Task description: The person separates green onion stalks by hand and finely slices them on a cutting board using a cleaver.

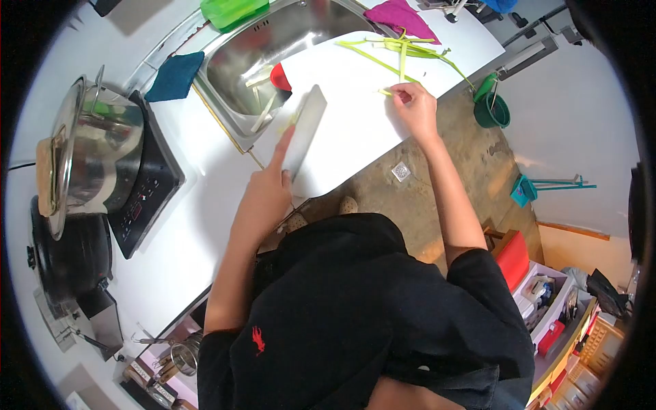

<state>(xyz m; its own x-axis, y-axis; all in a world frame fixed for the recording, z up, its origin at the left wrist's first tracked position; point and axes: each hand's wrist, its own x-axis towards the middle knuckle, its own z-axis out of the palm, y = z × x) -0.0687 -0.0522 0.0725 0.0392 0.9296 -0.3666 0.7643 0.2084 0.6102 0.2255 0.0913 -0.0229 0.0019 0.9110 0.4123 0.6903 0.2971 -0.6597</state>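
Observation:
My left hand (270, 198) is closed round the handle of a broad-bladed kitchen knife (309, 126), with the index finger stretched along the blade. The blade stands on edge over the left part of a white cutting board (348, 130), and small green bits lie beside it. On the board's right side my right hand (415, 109) is curled, its fingertips pinching a thin green stalk (385, 91). Just beyond that hand, more long green stalks (403, 58) lie in a loose, crossed bunch.
Behind the board is a steel sink (232, 65) with pale scraps and a red-edged item (279, 77) in it. A teal cloth (175, 76) lies by its left rim, a magenta cloth (403, 17) at its right. Further left, a large steel pot (109, 150) stands on an induction cooker (147, 198).

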